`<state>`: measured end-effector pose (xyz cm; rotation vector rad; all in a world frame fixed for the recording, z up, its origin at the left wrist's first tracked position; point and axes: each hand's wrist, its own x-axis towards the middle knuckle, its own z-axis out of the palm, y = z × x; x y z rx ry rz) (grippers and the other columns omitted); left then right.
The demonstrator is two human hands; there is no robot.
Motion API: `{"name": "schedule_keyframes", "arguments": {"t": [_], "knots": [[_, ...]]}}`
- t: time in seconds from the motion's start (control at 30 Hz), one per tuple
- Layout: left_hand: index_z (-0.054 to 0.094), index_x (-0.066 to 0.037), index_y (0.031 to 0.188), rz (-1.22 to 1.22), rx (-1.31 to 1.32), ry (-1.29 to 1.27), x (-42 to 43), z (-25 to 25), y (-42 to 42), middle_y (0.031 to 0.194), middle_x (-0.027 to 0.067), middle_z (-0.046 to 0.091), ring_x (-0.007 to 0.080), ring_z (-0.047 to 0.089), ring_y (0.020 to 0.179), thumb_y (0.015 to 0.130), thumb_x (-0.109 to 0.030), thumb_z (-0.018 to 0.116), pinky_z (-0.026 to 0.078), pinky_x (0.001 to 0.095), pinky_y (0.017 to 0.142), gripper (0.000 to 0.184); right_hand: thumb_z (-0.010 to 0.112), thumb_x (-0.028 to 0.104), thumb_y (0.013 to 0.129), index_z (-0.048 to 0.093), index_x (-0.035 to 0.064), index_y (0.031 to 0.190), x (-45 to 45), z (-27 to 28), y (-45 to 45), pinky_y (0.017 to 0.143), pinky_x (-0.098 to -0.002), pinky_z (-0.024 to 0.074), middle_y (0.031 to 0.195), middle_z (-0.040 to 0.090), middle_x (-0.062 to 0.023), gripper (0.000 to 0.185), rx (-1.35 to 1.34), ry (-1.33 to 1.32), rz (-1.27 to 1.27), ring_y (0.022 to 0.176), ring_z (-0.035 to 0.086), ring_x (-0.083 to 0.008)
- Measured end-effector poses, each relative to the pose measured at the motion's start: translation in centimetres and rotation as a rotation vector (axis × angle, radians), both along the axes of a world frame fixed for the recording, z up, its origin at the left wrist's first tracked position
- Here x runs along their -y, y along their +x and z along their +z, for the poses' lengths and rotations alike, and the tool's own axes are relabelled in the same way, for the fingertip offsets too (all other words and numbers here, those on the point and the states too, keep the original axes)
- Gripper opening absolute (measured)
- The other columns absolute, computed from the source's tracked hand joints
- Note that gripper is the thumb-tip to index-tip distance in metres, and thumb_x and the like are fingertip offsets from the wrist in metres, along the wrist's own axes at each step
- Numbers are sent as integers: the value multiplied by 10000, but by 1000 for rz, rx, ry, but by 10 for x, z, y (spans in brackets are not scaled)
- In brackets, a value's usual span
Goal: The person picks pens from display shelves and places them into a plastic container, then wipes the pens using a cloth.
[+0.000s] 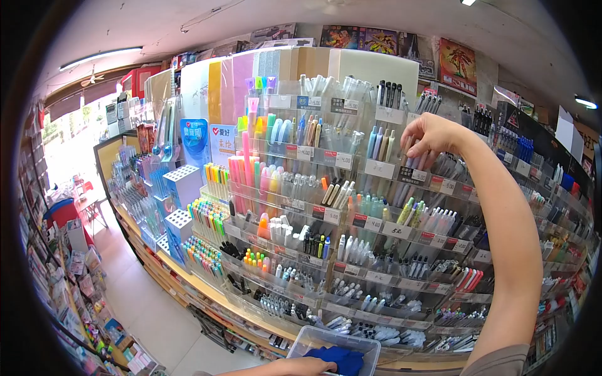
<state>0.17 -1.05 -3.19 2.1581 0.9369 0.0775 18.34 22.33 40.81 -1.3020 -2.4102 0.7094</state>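
Note:
Up at the clear pen rack point(376, 169), my right hand point(433, 135) reaches into an upper compartment with fingers curled down around the tops of some pens point(419, 161). How many pens it holds is hidden by the fingers. Just left of it, several slim pens point(380, 143) stand upright in the neighbouring slot. Low in view, my left hand point(313, 365) is closed on the near rim of a clear plastic bin point(304, 341), its thumb over the edge. A crumpled blue cloth point(342, 359) lies inside the bin, against the thumb.
Tiers of pens, highlighters point(246, 147) and markers with price labels fill the rack. White pen holders with holes point(182, 185) stand to its left on the wooden counter point(147, 244). A tiled aisle point(138, 301) runs between the counter and the stocked shelves point(69, 276) on the left.

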Motion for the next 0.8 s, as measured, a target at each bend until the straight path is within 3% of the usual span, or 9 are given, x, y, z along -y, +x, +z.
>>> {"name": "schedule_keyframes", "arguments": {"t": [0.27, 0.37, 0.47, 0.53, 0.67, 0.8], "knots": [[529, -64, 922, 2, 28, -25, 1, 1, -1, 742, 189, 577, 324, 579, 676, 826, -314, 540, 434, 418, 583, 268, 624, -46, 702, 587, -5, 855, 6, 19, 6, 512, -317, 553, 769, 625, -79, 162, -31, 102, -27, 619, 641, -198], [520, -57, 883, -23, 44, 66, 3, 6, -1, 668, 140, 565, 248, 564, 590, 830, -242, 558, 425, 359, 505, 196, 625, -14, 695, 594, 6, 855, 23, 33, 12, 506, -292, 549, 743, 613, -70, 164, -67, 207, -30, 621, 640, -182], [436, -67, 1137, -118, 12, -75, -11, -26, 0, 817, 219, 592, 394, 576, 755, 875, -360, 458, 451, 454, 664, 393, 633, 17, 701, 596, 1, 866, 39, 47, 20, 507, -276, 549, 730, 595, -74, 170, -88, 394, -37, 626, 634, -162], [441, -76, 1135, -102, 19, -70, -9, -17, 0, 827, 219, 592, 394, 576, 767, 872, -366, 460, 450, 453, 671, 391, 615, 30, 737, 593, -24, 923, 52, 56, 27, 521, -268, 557, 776, 605, -90, 195, -110, 471, -49, 644, 631, -166], [482, -63, 1064, -57, 15, -24, -7, -3, 0, 805, 225, 592, 400, 575, 765, 858, -330, 487, 439, 462, 648, 337, 623, 106, 769, 576, 34, 1020, 76, 62, 43, 558, -226, 550, 791, 614, -81, 265, -122, 683, -36, 651, 632, -131], [512, -56, 1000, 34, 103, 40, -5, 8, -3, 769, 200, 593, 395, 569, 737, 841, -247, 510, 435, 465, 626, 248, 603, 163, 791, 579, 76, 945, 102, 43, 50, 594, -228, 555, 816, 611, -46, 179, -73, 702, 28, 727, 639, -134]]}}
